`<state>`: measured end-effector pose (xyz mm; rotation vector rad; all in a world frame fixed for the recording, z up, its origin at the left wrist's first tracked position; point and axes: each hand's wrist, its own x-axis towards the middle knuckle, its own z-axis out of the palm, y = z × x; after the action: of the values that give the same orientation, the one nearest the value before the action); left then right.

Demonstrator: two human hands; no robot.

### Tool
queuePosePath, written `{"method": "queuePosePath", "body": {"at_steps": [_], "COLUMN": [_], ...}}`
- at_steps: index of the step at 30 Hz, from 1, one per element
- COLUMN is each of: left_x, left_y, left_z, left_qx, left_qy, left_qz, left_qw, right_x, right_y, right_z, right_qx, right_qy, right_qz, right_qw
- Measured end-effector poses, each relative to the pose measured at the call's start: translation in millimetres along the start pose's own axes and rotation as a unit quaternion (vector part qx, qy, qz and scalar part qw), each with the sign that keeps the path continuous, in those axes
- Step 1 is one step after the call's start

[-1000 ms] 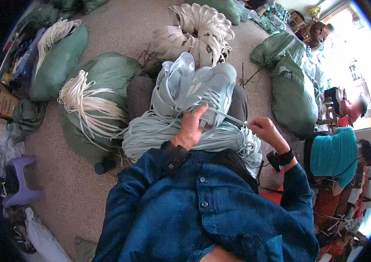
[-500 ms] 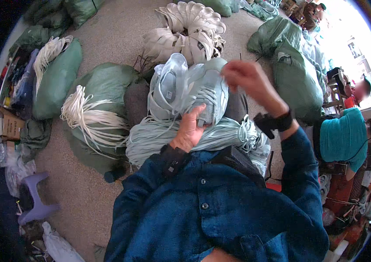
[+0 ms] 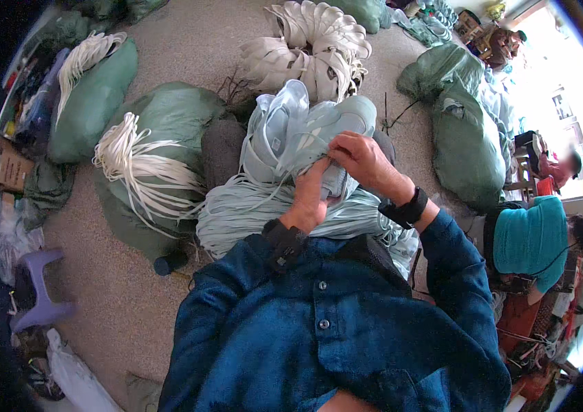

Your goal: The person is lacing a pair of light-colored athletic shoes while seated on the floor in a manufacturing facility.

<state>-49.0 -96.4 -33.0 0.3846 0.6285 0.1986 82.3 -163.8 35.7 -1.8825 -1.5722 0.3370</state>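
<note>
In my lap lies a pale blue-grey shoe upper with its toe pointing away from me. My left hand is closed round its near part, thumb up by the lacing. Over the lacing my right hand bends in, its fingers pinched on a pale shoelace, which they mostly hide. Both hands nearly touch. A second upper of the same colour sits just to the left. Across my lap, under the hands, spreads a thick bundle of pale blue shoelaces.
Beyond my knees stands a ring of beige shoe uppers. Cream laces lie on a green sack at left. More green sacks stand at right, near a person in teal. A purple stool is at lower left.
My right hand has come down and left from beside the toe to the lacing, close to my left hand. The left hand still grips the upper. The view has shifted slightly.
</note>
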Motion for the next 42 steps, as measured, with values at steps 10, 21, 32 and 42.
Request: {"method": "queuePosePath", "body": {"at_steps": [10, 21, 32, 42], "left_x": [8.8, 3.9, 30.3, -11.5], "left_y": [-7.8, 0.9, -1.5, 17.6], "left_z": [-16.1, -12.2, -33.1, -29.2], "left_qx": [-0.028, -0.05, -0.087, -0.007], "left_qy": [-0.023, -0.038, -0.121, -0.122], "left_qz": [-0.006, -0.021, -0.118, -0.061], "left_qw": [0.999, 0.998, 0.982, 0.991], "right_x": [38.3, -9.6, -48.9, -108.7], "right_y": [-19.9, -5.5, 2.5, 45.9], "right_z": [-12.1, 0.0, 14.6, -36.4], "right_qx": [-0.262, -0.142, -0.085, 0.136], "right_qy": [-0.314, -0.054, 0.04, 0.032], "right_qz": [0.013, -0.053, 0.023, 0.251], "right_qw": [0.912, 0.987, 0.995, 0.958]}}
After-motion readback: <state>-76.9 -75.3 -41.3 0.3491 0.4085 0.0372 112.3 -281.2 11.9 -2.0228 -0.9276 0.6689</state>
